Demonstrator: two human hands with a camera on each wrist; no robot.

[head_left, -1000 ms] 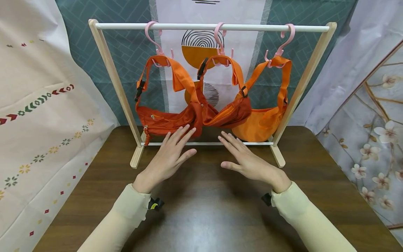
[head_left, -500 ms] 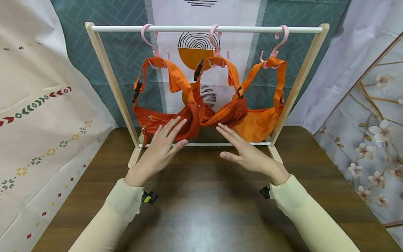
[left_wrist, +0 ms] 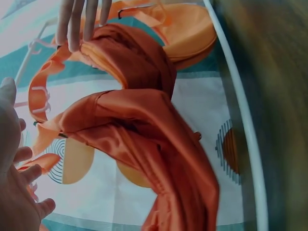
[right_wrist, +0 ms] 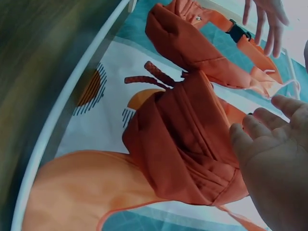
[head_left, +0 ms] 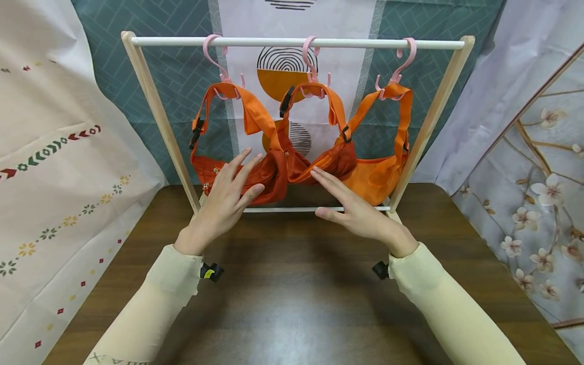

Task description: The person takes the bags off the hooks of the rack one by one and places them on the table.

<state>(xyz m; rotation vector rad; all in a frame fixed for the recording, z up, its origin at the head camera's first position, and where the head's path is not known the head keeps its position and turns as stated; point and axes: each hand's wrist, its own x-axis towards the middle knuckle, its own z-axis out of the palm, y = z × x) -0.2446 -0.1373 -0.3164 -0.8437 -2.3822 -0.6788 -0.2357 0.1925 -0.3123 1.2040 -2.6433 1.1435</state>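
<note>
In the head view, we see our left hand [head_left: 223, 195] in front of the left red bag [head_left: 274, 175], its fingers spread, and our right hand [head_left: 360, 213] before the middle red bag [head_left: 339, 161], its fingers close together with the thumb held apart. All three bags, the right orange bag [head_left: 376, 180] included, hang by their straps from pink hangers on the rack's white rail [head_left: 360, 43], above the brown worktop [head_left: 292, 304]. We judge the step in hand to be a reach towards the bags, so we do best to bring both hands in level and slowly, lest the hangers swing. In the left wrist view, a gap shows between our left fingers and the red fabric, and they pinch nothing. The two red bags touch and overlap there, so we should pick one out clearly and avoid dragging its neighbour along. In the right wrist view, our right fingers are slightly bent beside the middle bag's edge; we cannot tell whether they touch it, but they grip nothing. Braided cords [right_wrist: 160, 73] stick out between the red bags, and we would keep our fingers clear of them. The cloth looks soft, so a broad hold should serve better than a fingertip pinch.
</note>
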